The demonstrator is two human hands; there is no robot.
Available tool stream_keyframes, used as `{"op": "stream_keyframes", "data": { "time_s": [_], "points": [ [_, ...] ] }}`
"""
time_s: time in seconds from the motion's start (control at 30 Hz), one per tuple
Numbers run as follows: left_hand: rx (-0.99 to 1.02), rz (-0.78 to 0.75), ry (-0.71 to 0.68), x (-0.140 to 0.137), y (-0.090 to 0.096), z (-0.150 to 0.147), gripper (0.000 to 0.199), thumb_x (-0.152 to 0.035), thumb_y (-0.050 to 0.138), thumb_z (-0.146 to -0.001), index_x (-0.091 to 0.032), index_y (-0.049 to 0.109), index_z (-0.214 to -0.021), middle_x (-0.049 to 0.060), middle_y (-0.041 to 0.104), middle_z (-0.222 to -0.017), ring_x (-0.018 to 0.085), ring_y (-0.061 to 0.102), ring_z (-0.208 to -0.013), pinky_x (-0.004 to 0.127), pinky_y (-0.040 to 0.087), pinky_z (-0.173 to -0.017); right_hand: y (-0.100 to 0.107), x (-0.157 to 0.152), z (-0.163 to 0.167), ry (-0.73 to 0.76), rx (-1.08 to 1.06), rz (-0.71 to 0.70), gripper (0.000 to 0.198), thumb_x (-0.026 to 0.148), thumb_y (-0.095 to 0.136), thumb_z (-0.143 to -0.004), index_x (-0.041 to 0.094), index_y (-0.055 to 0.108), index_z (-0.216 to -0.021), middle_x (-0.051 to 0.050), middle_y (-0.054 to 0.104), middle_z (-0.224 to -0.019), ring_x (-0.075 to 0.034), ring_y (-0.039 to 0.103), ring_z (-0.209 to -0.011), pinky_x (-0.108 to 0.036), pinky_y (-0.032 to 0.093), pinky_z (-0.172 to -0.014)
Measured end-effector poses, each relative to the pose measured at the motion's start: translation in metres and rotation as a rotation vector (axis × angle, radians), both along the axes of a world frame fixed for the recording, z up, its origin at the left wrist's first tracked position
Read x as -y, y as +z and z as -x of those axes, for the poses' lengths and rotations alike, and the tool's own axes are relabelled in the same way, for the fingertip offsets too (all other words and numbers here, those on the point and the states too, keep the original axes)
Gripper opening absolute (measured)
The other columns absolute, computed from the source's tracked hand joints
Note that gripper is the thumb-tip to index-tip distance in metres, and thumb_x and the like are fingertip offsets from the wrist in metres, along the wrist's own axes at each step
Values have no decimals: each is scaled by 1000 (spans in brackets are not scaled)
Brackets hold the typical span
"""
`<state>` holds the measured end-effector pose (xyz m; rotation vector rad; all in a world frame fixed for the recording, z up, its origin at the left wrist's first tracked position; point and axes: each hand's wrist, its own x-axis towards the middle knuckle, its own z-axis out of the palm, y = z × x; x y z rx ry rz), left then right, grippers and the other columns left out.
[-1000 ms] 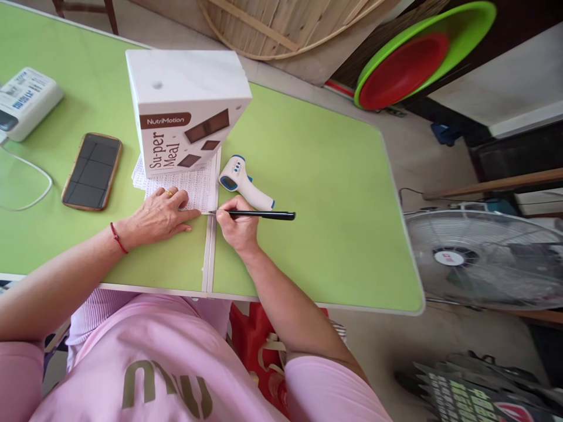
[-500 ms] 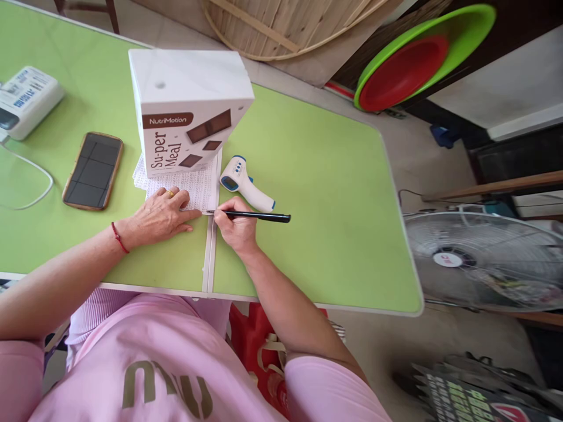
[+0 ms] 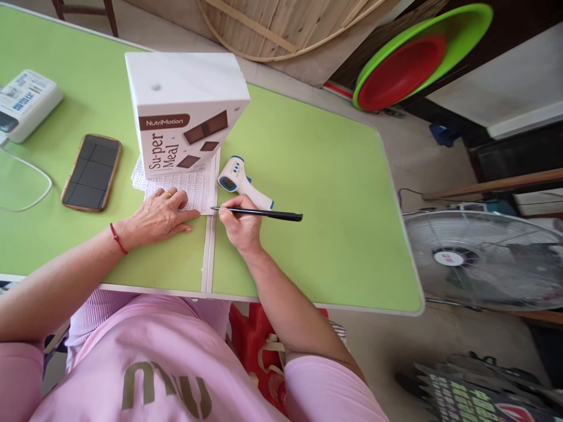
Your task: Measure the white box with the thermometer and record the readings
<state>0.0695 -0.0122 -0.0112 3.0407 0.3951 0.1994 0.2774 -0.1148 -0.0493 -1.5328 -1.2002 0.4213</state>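
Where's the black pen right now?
In the head view, the black pen is in the right hand, below the white thermometer, its tip by the lower right corner of the paper.

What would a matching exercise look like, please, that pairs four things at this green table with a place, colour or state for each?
Column one:
1. Pen
2. Phone
3. Thermometer gun
4. Written paper

Column two:
A. White with blue trim
B. Partly covered by the left hand
C. Held in the right hand
D. Lying face up, dark, with a brownish rim

Right pairs: 1-C, 2-D, 3-A, 4-B.
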Motion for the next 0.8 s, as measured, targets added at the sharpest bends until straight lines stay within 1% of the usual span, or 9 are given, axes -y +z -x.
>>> {"op": "stream_keyframes", "data": {
  "time_s": [0.07,0.17,0.23,0.37,0.43,0.5,0.6,0.7,0.8],
  "points": [
    [11,23,0,-1,-1,1,40,-48,49,-106,-28,70,-132,13,60,-108,25,52,-86,38,42,-79,3,1,-4,-20,15,-26,19,42,60,-88,26,52,-81,4,57,-70,-13,53,-58,-29,49,-57],
    [45,74,-8,-4,-4,2,42,-48,44,-107,-26,72,-129,12,61,-105,23,54,-85,38,44,-79,9,3,-9,-20,38,-123,22,47,56,-95,27,51,-90,-3,66,-88,-17,66,-79,-34,57,-70],
    [89,111,-21,-7,-5,4,46,-48,40,-109,-22,73,-125,12,62,-105,23,56,-86,38,46,-81,11,5,-12,2,31,-153,23,49,54,-98,27,50,-93,-4,68,-92,-19,69,-86,-36,59,-75],
    [177,204,19,-14,-4,9,45,-46,40,-109,-15,73,-109,13,65,-103,21,60,-86,36,49,-76,10,6,-18,1,83,-110,26,52,59,-97,27,56,-95,0,67,-78,-16,66,-69,-34,58,-69],
    [277,261,144,-18,-2,11,38,-44,45,-107,-15,69,-102,10,65,-98,18,59,-80,31,47,-68,8,6,-20,8,136,-69,30,54,60,-96,26,61,-105,1,66,-75,-16,64,-64,-33,58,-64],
    [469,290,329,-23,-1,14,31,-45,49,-105,-18,61,-100,5,62,-91,15,55,-73,29,45,-63,6,6,-21,42,171,-20,41,54,63,-94,24,62,-121,2,66,-72,-16,61,-59,-33,56,-59],
    [793,241,577,-30,-1,17,33,-55,51,-103,-23,52,-95,-2,49,-78,14,47,-67,30,43,-61,4,6,-23,97,227,25,57,52,69,-90,22,60,-137,6,59,-62,-15,53,-50,-32,52,-52],
    [944,167,723,-36,-2,21,40,-64,45,-105,-25,51,-100,-2,44,-78,14,48,-70,33,44,-64,3,5,-25,160,306,21,48,47,69,-90,22,69,-132,6,56,-59,-14,49,-49,-31,49,-50],
    [900,167,763,-41,-1,25,50,-69,40,-105,-24,47,-126,3,54,-101,17,57,-92,37,50,-76,2,6,-27,186,403,26,34,43,67,-93,23,77,-120,3,61,-63,-14,51,-52,-30,47,-50]
  ]
}}
